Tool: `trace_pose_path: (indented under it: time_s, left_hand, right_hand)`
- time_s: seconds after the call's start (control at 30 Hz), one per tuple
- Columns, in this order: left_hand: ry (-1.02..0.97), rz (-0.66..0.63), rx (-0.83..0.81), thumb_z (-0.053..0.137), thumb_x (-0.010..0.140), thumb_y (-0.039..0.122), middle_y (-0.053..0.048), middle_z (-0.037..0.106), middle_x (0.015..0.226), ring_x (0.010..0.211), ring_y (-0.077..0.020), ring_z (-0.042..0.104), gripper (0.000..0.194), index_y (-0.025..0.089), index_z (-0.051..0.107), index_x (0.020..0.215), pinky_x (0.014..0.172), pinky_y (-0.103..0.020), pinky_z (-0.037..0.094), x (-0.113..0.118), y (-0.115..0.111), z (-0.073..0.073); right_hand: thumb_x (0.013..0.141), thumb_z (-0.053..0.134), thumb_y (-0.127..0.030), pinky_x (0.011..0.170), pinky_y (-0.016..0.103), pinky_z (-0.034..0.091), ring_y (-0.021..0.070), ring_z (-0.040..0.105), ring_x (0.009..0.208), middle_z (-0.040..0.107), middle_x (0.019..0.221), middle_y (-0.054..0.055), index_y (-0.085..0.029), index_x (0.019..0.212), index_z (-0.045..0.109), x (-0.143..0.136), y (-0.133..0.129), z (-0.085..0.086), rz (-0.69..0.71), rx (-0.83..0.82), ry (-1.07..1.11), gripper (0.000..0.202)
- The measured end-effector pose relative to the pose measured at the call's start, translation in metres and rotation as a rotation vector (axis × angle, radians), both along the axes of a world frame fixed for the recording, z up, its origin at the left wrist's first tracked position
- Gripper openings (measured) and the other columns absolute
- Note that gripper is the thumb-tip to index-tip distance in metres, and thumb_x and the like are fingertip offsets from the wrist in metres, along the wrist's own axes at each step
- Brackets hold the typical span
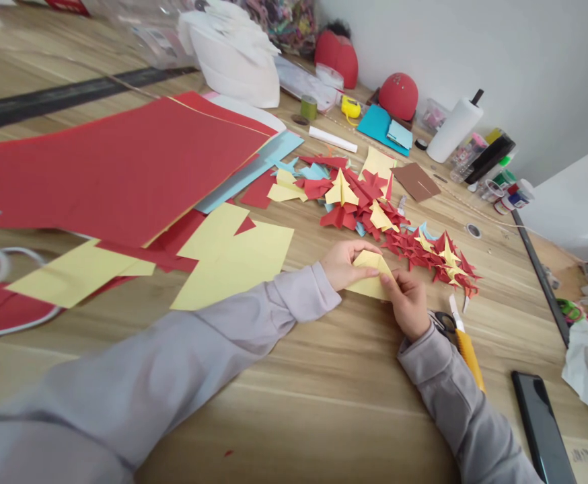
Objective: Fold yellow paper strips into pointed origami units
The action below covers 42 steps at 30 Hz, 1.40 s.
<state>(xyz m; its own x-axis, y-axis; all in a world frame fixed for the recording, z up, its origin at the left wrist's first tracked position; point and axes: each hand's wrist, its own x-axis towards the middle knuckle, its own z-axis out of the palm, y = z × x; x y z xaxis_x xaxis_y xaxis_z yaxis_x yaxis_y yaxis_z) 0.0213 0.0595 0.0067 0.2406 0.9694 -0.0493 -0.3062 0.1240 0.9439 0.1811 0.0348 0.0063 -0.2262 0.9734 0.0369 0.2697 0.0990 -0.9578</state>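
A small yellow paper [367,287] with folded upper corners is held between my two hands, over the wooden table. My left hand [345,265] grips its left side, thumb on top and fingers behind the upper edge. At the right side, my right hand [409,300] pinches the same paper between thumb and fingers. Just beyond my hands lies a pile of folded red, yellow and blue paper shapes [342,189], with more small red and yellow ones [428,252] to its right.
Large red sheets [137,161] and cut yellow sheets [243,252] lie to the left. A yellow-handled cutter [469,356] and black scissors [444,324] lie beside my right wrist. A phone [543,427] rests at the lower right. Bottles [513,196] stand at the back right.
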Motion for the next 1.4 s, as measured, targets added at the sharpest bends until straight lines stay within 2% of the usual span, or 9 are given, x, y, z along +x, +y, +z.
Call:
trace_pose_path:
  time_s: [0.13, 0.33, 0.53, 0.7, 0.83, 0.93, 1.03, 1.17, 1.4]
  left_hand:
    - [-0.038, 0.038, -0.017, 0.081, 0.043, 0.023, -0.002, 0.064, 0.068, 0.060, -0.0119, 0.059, 0.044, 0.011, 0.061, 0.081, 0.057, -0.023, 0.047, -0.001, 0.000, -0.001]
    - [-0.104, 0.087, -0.057, 0.084, 0.037, 0.024, 0.000, 0.063, 0.064, 0.057, -0.0115, 0.058, 0.049, 0.011, 0.061, 0.078, 0.058, -0.025, 0.048, -0.004, 0.004, -0.002]
    - [-0.137, 0.084, -0.094, 0.084, 0.034, 0.022, 0.000, 0.064, 0.063, 0.056, -0.0112, 0.059, 0.051, 0.011, 0.062, 0.079, 0.058, -0.025, 0.049, -0.005, 0.004, 0.003]
    - [-0.152, 0.087, -0.102, 0.084, 0.032, 0.022, -0.001, 0.065, 0.064, 0.057, -0.0137, 0.060, 0.053, 0.011, 0.063, 0.080, 0.059, -0.028, 0.049, -0.008, 0.006, 0.003]
    - [-0.092, 0.062, -0.061, 0.083, 0.037, 0.023, -0.001, 0.065, 0.066, 0.061, -0.0144, 0.061, 0.050, 0.011, 0.062, 0.081, 0.061, -0.028, 0.049, -0.007, 0.004, 0.002]
    - [0.013, 0.038, -0.005, 0.081, 0.041, 0.022, 0.000, 0.064, 0.066, 0.060, -0.0135, 0.060, 0.045, 0.012, 0.062, 0.082, 0.058, -0.025, 0.047, -0.001, -0.002, 0.002]
    - [0.093, 0.041, 0.034, 0.078, 0.046, 0.022, 0.000, 0.064, 0.065, 0.060, -0.0129, 0.059, 0.042, 0.013, 0.061, 0.083, 0.055, -0.023, 0.045, 0.004, -0.006, 0.002]
    - [0.053, 0.098, 0.025, 0.075, 0.050, 0.025, -0.003, 0.066, 0.074, 0.067, -0.0138, 0.060, 0.036, 0.013, 0.060, 0.081, 0.062, -0.024, 0.046, 0.006, -0.006, 0.000]
    - [0.158, 0.253, 0.114, 0.068, 0.058, 0.025, 0.000, 0.060, 0.066, 0.059, -0.0097, 0.053, 0.023, 0.014, 0.060, 0.076, 0.058, -0.023, 0.044, 0.008, -0.006, -0.006]
  right_hand:
    - [0.072, 0.064, -0.045, 0.036, 0.020, 0.029, 0.0065, 0.038, 0.038, 0.045, 0.042, -0.005, -0.018, 0.051, 0.045, -0.001, 0.000, 0.000, -0.091, -0.018, 0.060, 0.039]
    - [0.074, 0.059, -0.051, 0.038, 0.021, 0.039, 0.0090, 0.046, 0.041, 0.051, 0.048, -0.004, -0.018, 0.056, 0.051, 0.000, 0.001, -0.002, -0.130, -0.118, 0.145, 0.038]
    - [0.073, 0.062, -0.049, 0.032, 0.021, 0.023, 0.0067, 0.036, 0.031, 0.038, 0.035, -0.007, -0.019, 0.044, 0.041, 0.000, -0.001, -0.001, -0.171, -0.034, 0.105, 0.047]
    - [0.077, 0.053, -0.055, 0.032, 0.023, 0.021, 0.0065, 0.032, 0.030, 0.038, 0.033, -0.005, -0.019, 0.042, 0.042, 0.000, 0.002, -0.005, -0.232, -0.060, 0.210, 0.051]
    - [0.080, 0.047, -0.056, 0.039, 0.022, 0.031, 0.0084, 0.041, 0.040, 0.050, 0.046, -0.002, -0.018, 0.055, 0.053, 0.000, 0.004, -0.005, -0.263, -0.021, 0.258, 0.046]
    - [0.075, 0.058, -0.050, 0.053, 0.023, 0.040, 0.0110, 0.050, 0.056, 0.058, 0.061, -0.001, -0.018, 0.069, 0.060, -0.002, 0.003, -0.001, -0.128, 0.031, 0.174, 0.032]
    - [0.071, 0.065, -0.043, 0.056, 0.024, 0.040, 0.0115, 0.050, 0.060, 0.058, 0.064, -0.001, -0.018, 0.073, 0.061, -0.004, 0.001, 0.003, -0.044, 0.030, 0.105, 0.025]
    - [0.072, 0.064, -0.042, 0.051, 0.022, 0.036, 0.0096, 0.046, 0.053, 0.056, 0.060, -0.002, -0.017, 0.070, 0.059, -0.004, 0.002, 0.001, -0.130, -0.013, 0.136, 0.026]
    - [0.069, 0.066, -0.043, 0.046, 0.021, 0.035, 0.0088, 0.045, 0.050, 0.056, 0.058, -0.003, -0.017, 0.068, 0.057, -0.003, 0.002, 0.000, -0.195, -0.063, 0.158, 0.028]
